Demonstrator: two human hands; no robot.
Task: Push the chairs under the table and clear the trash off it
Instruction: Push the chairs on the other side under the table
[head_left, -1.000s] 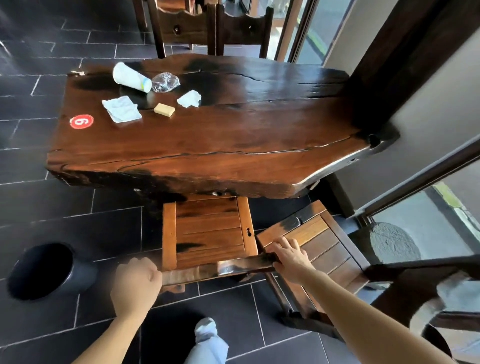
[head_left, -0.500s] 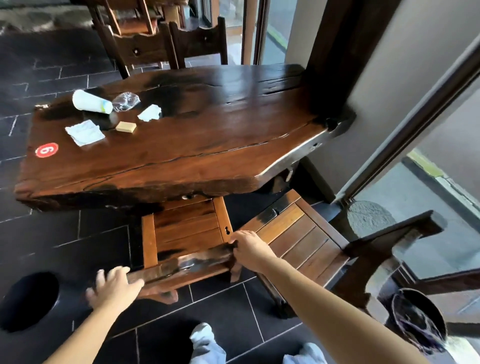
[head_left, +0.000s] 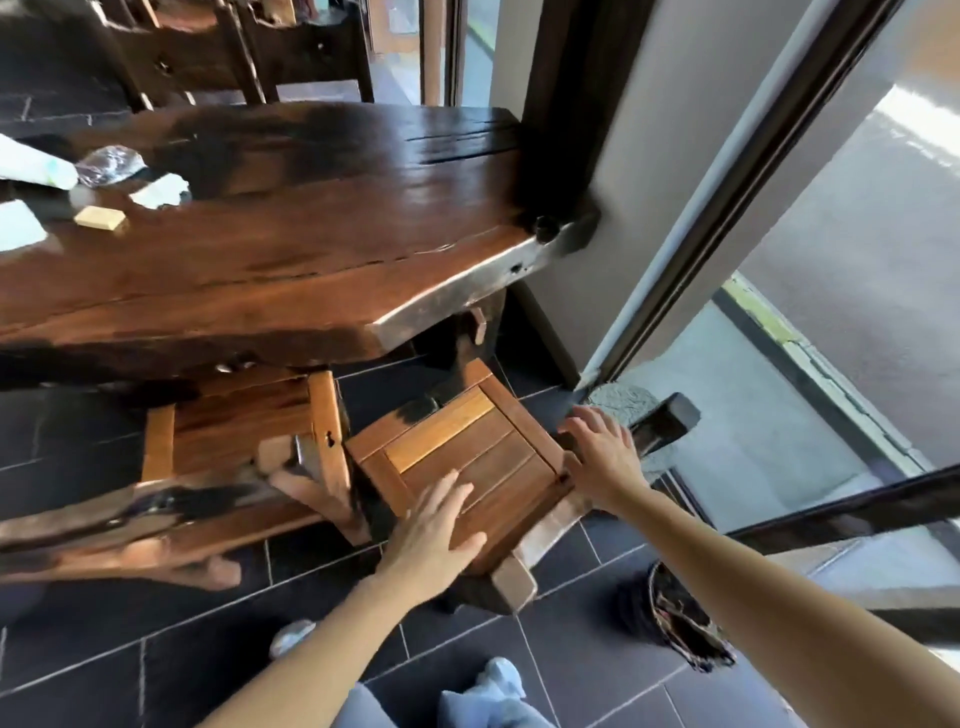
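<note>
Left hand (head_left: 436, 530) lies flat, fingers (head_left: 454, 493) released, on the skewed wooden chair (head_left: 467, 441); right hand (head_left: 602, 457), fingers also released, is at its two o'clock corner. At ten o'clock, paper cup (head_left: 36, 166), wrapper (head_left: 106, 163) and napkin (head_left: 161, 191) litter the surface (head_left: 311, 249).
</note>
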